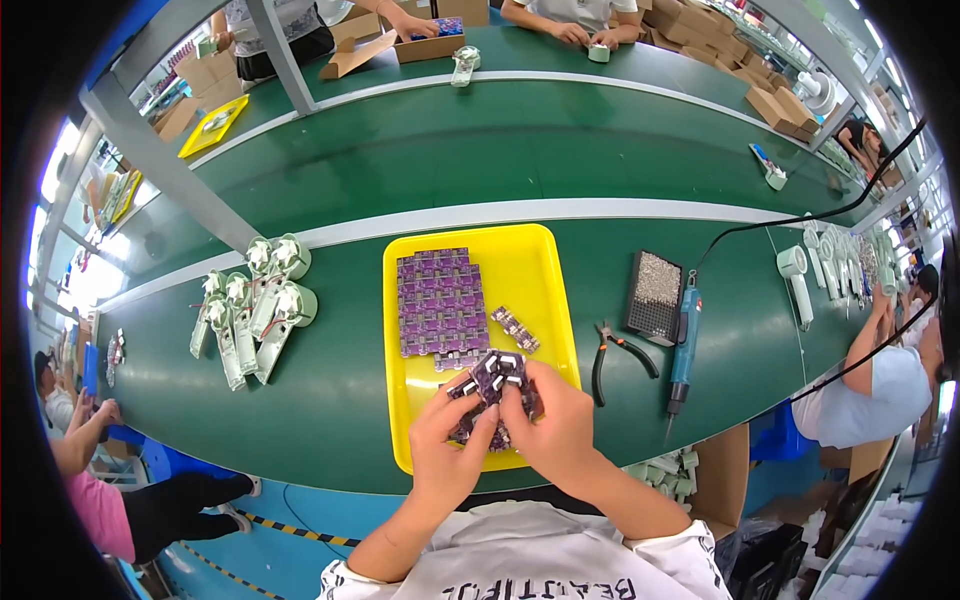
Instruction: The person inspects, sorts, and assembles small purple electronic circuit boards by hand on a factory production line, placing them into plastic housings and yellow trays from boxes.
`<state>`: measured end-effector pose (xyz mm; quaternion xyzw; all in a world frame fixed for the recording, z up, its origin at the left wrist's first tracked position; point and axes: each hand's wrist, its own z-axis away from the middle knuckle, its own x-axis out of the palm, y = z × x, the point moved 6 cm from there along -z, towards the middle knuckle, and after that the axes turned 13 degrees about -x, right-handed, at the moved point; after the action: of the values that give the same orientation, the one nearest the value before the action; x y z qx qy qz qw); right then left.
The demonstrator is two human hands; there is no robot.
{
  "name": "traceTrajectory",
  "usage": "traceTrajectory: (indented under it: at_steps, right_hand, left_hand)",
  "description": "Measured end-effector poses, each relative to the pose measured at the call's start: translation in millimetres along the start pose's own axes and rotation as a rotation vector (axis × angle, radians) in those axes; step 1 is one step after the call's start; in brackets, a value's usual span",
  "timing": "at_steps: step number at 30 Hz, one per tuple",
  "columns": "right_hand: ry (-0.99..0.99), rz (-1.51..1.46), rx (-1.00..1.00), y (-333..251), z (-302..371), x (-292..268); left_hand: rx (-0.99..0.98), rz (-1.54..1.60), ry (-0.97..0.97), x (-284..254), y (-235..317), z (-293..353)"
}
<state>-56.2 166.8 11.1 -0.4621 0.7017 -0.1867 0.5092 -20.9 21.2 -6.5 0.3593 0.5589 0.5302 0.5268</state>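
Observation:
Both my hands meet over the near part of a yellow tray (563, 330). My left hand (445, 435) and my right hand (548, 415) grip a purple circuit board (497, 374) with white parts on it, thumbs on the near side. Under and around my fingers lie more purple boards, partly hidden. A block of purple circuit boards (440, 303) in neat rows fills the tray's far left. One narrow board strip (515, 329) lies loose to the right of that block.
Right of the tray are pliers (618, 362), a black box of small metal screws (656, 297) and a blue electric screwdriver (684, 350). Pale green plastic housings (255, 305) are piled at left. A conveyor belt (520, 150) runs beyond; other people work around it.

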Motion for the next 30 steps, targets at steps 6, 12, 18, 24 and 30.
traceTrajectory:
  at_steps: [6,12,18,24,30]
  right_hand:
    - [0.005,-0.806,0.431,59,-5,-1]
    - [-0.186,-0.795,0.496,76,-6,-5]
    - [-0.07,0.376,-0.27,36,-38,-28]
    - [-0.12,0.36,-0.201,48,-73,-8]
    - [-0.224,-0.806,0.298,33,-46,11]
  left_hand:
    - [-0.194,0.367,-0.029,-25,-12,-5]
    - [-0.383,0.675,-0.14,-39,-20,-8]
    - [-0.382,0.762,-0.081,-45,-27,-13]
    - [-0.374,0.833,-0.17,-34,-28,-15]
    - [-0.085,0.472,0.02,-27,-8,-43]
